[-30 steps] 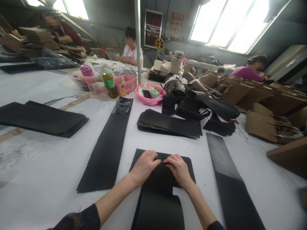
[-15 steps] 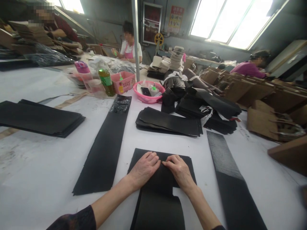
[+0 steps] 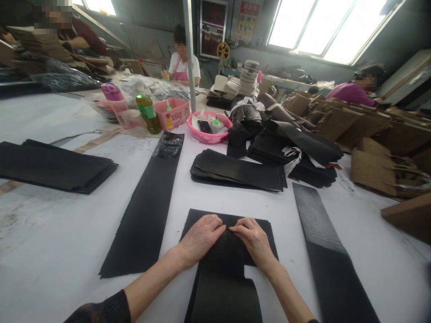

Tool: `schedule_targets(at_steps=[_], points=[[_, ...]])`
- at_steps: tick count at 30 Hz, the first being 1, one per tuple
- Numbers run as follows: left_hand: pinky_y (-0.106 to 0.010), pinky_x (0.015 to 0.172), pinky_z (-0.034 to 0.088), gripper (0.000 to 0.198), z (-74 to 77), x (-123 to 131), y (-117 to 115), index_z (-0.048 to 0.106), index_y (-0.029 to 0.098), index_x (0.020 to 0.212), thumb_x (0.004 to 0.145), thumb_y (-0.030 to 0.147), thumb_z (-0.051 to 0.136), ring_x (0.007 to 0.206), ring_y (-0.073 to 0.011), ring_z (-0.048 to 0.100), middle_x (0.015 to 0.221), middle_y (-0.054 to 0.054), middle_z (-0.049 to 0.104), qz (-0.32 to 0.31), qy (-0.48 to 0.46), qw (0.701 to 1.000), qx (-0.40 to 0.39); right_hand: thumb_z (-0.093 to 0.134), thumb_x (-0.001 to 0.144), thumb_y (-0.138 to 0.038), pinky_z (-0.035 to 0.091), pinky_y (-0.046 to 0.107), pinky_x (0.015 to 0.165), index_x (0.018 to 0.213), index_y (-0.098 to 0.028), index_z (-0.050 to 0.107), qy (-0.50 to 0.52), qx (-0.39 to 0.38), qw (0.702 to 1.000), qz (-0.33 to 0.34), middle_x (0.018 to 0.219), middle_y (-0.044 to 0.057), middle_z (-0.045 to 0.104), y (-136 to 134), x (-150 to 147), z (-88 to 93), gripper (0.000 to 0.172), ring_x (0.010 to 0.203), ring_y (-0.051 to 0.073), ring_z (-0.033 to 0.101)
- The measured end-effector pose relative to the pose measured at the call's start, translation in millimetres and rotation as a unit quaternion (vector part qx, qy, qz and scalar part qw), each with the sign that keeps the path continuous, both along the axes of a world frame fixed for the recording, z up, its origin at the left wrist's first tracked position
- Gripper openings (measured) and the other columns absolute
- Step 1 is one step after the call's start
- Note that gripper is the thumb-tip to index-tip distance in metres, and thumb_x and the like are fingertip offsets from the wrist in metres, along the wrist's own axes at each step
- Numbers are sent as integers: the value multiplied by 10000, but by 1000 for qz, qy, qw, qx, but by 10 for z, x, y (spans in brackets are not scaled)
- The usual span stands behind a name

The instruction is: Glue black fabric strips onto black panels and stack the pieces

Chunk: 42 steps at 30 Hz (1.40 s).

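A black strip (image 3: 222,255) of paper-like sheet runs away from me over a wider black sheet (image 3: 266,229) lying crosswise on the table. My left hand (image 3: 205,235) is closed at the far left corner of the strip, fingers curled and thumb pointing inward. Opposite it, my right hand (image 3: 249,235) pinches the far right part of the same edge. The two thumbs almost meet, and the fingers hide much of that edge. Closer to me, a curved black piece (image 3: 229,298) lies under or joined to the strip; which one I cannot tell.
Long black strips (image 3: 144,211) lie left, another strip with a shiny end (image 3: 330,246) right. Black stacks rest ahead (image 3: 239,170) and far left (image 3: 57,166). Behind are a pink basin (image 3: 208,137), a green-labelled bottle (image 3: 147,114) and brown paper bags (image 3: 372,168). Several people work farther back.
Both hands keep their pinch at the strip's far edge, with only a slight shift of the fingers. The whole view has moved a little.
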<state>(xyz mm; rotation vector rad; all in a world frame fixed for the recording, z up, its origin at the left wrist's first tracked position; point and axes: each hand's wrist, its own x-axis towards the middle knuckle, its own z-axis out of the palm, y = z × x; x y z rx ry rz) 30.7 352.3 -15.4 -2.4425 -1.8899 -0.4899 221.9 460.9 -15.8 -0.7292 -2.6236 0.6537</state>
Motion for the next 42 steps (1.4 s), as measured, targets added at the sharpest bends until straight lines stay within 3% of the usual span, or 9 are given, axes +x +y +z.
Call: schedule_targets(at_steps=[9,29,35,42], points=[[-392,1015,375,257,-67,12,38,529,106,1179,936,110,445,1135,-240,489,1097,-84,564,-58,105,993,17,513,949,-211,468,322,806,1037,-279,658,2,52,998,27,998,38,563,18,22,-80,183,945,186,515],[-402,1012,352,338,15,-40,72,465,170,1277,942,135,446,1167,-241,460,1145,-79,535,-74,89,993,-25,529,937,-168,476,331,810,1111,-268,622,-28,81,994,70,990,33,576,101,213,10,221,943,185,524],[-387,923,421,274,34,6,163,518,187,1206,938,151,471,1045,-233,513,1009,-55,550,-74,82,994,-28,546,926,-155,476,327,809,1121,-263,621,-48,114,990,61,1008,36,573,86,230,3,234,948,184,527],[-410,923,422,367,48,92,158,469,192,1285,922,151,495,1126,-275,477,1086,-85,536,-68,111,991,-31,574,908,-149,480,340,810,1119,-269,627,-37,111,992,55,1014,39,581,92,241,-14,248,954,192,534]])
